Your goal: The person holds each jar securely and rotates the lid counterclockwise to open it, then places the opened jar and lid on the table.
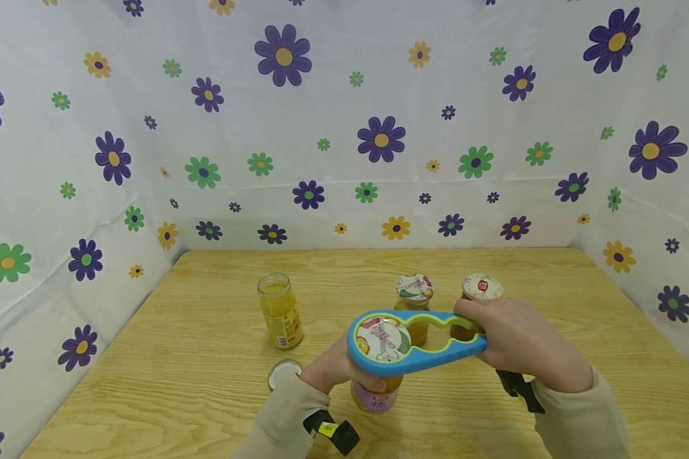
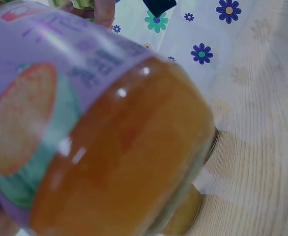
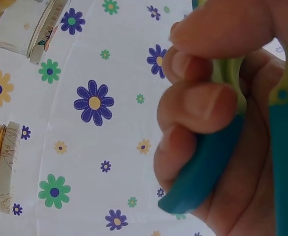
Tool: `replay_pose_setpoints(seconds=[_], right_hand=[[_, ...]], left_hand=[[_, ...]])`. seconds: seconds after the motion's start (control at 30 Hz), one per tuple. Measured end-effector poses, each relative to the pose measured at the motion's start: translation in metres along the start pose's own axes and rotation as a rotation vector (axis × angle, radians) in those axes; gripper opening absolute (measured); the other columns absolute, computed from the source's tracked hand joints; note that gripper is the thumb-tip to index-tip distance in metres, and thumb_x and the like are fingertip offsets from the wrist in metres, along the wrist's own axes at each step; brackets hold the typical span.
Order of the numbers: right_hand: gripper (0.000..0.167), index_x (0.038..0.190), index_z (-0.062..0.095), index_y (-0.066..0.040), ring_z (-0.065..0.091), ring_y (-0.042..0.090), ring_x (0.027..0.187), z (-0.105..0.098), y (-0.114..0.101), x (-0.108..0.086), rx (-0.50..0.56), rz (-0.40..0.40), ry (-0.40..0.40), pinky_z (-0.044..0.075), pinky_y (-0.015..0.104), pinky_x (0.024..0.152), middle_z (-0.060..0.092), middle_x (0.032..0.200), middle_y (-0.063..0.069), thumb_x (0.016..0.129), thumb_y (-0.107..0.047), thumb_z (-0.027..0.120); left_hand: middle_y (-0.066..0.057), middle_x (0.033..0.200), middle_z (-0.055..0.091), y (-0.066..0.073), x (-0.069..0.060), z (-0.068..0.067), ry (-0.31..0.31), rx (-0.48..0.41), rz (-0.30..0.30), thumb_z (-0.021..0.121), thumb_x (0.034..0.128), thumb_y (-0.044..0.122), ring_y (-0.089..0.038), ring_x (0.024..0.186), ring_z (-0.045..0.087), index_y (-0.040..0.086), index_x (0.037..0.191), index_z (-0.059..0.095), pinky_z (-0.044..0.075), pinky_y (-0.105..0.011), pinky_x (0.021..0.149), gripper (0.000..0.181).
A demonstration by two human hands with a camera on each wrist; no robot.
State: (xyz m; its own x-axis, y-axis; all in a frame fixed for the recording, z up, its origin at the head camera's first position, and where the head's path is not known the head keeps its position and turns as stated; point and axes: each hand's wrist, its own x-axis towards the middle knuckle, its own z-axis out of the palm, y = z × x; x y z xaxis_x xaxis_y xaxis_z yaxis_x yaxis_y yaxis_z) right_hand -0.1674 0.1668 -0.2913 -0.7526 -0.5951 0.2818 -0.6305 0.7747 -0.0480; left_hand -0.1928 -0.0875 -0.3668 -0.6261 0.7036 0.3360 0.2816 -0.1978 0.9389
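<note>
While flowered cloth (image 1: 327, 108) rises beyond everything I hold, the surface (image 1: 218, 382) spreads beneath. Beyond my left grip (image 1: 334, 368), and off to its left, an uncapped jar (image 1: 280, 319) stands upright. Past the opener (image 1: 436, 359), between my two grips, stands one capped jar (image 1: 415, 290); a second capped jar (image 1: 482, 285) sits just beyond my right grip (image 1: 522, 338), partly hidden by it. My right grip is curled round the opener's handle end, and the widest hole surrounds the cap (image 1: 386, 341) of the held jar (image 1: 374, 401). My left grip wraps that jar just below the ring; I cannot tell whether its base touches the surface. Smallest, a loose lid (image 1: 284, 375) lies beside my left wrist, partly covered.

As I judge it, if the hole sits slack on the cap, turning the handle would only make it slip. Too weak a left grip would let the held jar spin with the opener. Should the cap give suddenly while the jar leans, it could spill, and a wide swing on my right could knock the second capped jar.
</note>
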Motion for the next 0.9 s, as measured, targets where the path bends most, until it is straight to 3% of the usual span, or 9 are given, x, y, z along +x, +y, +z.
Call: replay_pose_setpoints(seconds=[0.53,0.73,0.9], right_hand=[[0.028,0.079,0.051,-0.02,0.035,0.004,0.049,0.0007,0.0033,-0.0008,0.027,-0.03,0.002,0.033,0.02,0.045,0.042,0.061,-0.014,0.066,-0.01,0.075],[0.029,0.079,0.051,-0.02,0.035,0.004,0.049,0.0006,0.0038,-0.0009,0.03,-0.039,0.007,0.033,0.021,0.045,0.041,0.061,-0.014,0.067,-0.011,0.075],[0.029,0.079,0.05,-0.02,0.035,0.005,0.049,0.0004,0.0041,-0.001,0.029,-0.043,0.01,0.033,0.021,0.045,0.04,0.061,-0.014,0.067,-0.012,0.075]], left_hand=[[0.009,0.105,0.052,-0.0053,0.0013,0.0002,-0.071,-0.01,0.072,0.076,0.0632,0.041,-0.007,0.096,0.049,-0.02,0.117,0.029,0.037,-0.03,0.09,0.094],[0.008,0.106,0.051,-0.0091,0.0008,-0.0002,-0.085,-0.012,0.056,0.076,0.0639,0.039,-0.007,0.097,0.049,-0.019,0.118,0.029,0.036,-0.03,0.091,0.093],[0.01,0.105,0.051,-0.0034,0.0003,0.0023,-0.085,0.004,0.053,0.076,0.0623,0.042,-0.006,0.096,0.048,-0.02,0.118,0.028,0.037,-0.029,0.09,0.096]])
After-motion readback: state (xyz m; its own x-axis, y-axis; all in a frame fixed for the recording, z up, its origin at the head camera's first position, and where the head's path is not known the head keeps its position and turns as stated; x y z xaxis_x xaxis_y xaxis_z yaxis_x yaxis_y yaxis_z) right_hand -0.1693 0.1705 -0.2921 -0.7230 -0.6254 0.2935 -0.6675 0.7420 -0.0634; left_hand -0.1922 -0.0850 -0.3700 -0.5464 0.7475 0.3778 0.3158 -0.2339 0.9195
